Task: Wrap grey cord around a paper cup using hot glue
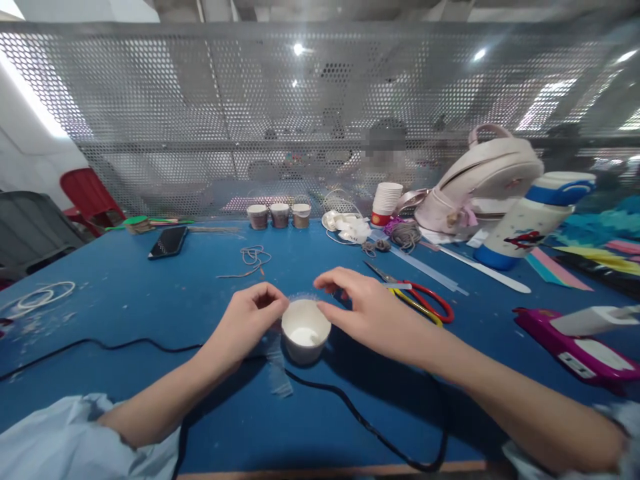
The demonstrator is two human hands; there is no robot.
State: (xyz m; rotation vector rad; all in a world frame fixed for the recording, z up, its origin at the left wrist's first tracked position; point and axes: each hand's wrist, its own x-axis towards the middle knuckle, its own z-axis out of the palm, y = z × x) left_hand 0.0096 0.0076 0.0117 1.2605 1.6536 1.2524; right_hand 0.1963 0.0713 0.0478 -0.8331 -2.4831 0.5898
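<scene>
A small white paper cup (pixel 306 333) stands upright on the blue table, its open mouth facing up. At its left rim is my left hand (pixel 255 317), with thumb and forefinger pinched together; what they hold is too small to make out. My right hand (pixel 360 307) is at the cup's right side, fingers apart and curved, the thumb by the rim. Just left of the cup a strip of clear tape (pixel 277 370) lies over a black cord (pixel 345 400). Red and yellow scissors (pixel 425 303) lie beyond my right forearm.
Three small cups (pixel 280 215) line the back edge, near a cup stack (pixel 386 203) and grey yarn (pixel 404 233). A bottle (pixel 533 223), pink bag (pixel 480 180) and glue gun (pixel 580 347) are at right. A phone (pixel 169 242) lies left. A perforated screen (pixel 200 120) stands behind.
</scene>
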